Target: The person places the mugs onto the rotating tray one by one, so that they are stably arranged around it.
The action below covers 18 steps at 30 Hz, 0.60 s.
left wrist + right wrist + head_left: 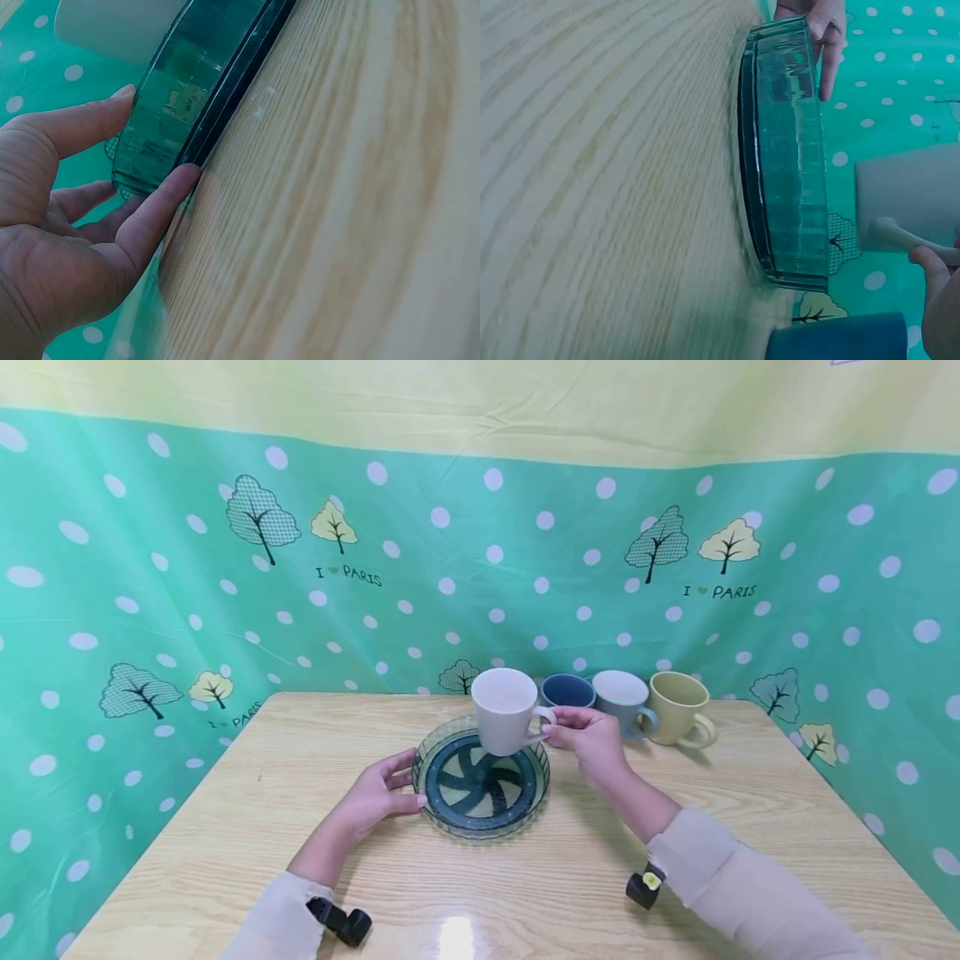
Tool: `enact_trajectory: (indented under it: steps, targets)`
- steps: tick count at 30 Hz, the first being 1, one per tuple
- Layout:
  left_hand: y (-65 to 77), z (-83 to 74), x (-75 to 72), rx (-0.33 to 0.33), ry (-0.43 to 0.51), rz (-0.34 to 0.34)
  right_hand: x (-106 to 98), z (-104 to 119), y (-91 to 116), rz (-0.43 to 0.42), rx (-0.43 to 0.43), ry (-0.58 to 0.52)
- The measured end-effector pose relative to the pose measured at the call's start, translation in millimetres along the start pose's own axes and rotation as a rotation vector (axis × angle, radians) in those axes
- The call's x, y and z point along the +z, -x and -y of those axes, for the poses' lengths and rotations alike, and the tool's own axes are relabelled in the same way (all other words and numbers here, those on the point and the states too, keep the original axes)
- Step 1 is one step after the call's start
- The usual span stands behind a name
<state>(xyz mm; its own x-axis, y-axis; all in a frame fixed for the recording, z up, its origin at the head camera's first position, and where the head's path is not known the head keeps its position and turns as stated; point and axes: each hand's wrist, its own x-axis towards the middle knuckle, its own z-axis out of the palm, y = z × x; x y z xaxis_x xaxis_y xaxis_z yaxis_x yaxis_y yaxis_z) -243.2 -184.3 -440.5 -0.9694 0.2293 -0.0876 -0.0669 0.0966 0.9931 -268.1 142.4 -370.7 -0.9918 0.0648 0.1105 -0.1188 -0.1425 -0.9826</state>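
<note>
My right hand (592, 747) pinches the handle of a white mug (504, 706), which hangs upright above the far part of a round, clear green glass dish (427, 810). A dark blue swirl pattern fills the bottom of that dish, which stands on the table. At its left side, my left hand (378, 797) holds the fluted wall, thumb and fingers spread along it. From the left wrist view, one fingertip (191, 174) presses low by the base and another digit meets the rim. Seen from the right wrist, the white mug (911, 199) is apart from the glass dish (791, 157).
Behind my right hand stand a dark blue mug (567, 690), a grey-blue mug (621, 693) and a yellow mug (677, 702), in a row near the back edge. A patterned green curtain (465, 552) surrounds the wooden table (480, 893) at the back and sides.
</note>
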Motion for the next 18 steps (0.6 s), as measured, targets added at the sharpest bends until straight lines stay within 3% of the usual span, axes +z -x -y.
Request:
enact_trajectory:
  steps: [18]
  targets:
    - [1.7, -2.5, 1.0, -0.011, -0.013, -0.006, 16.2, -21.6, -12.3, -0.038, 0.068, 0.084]
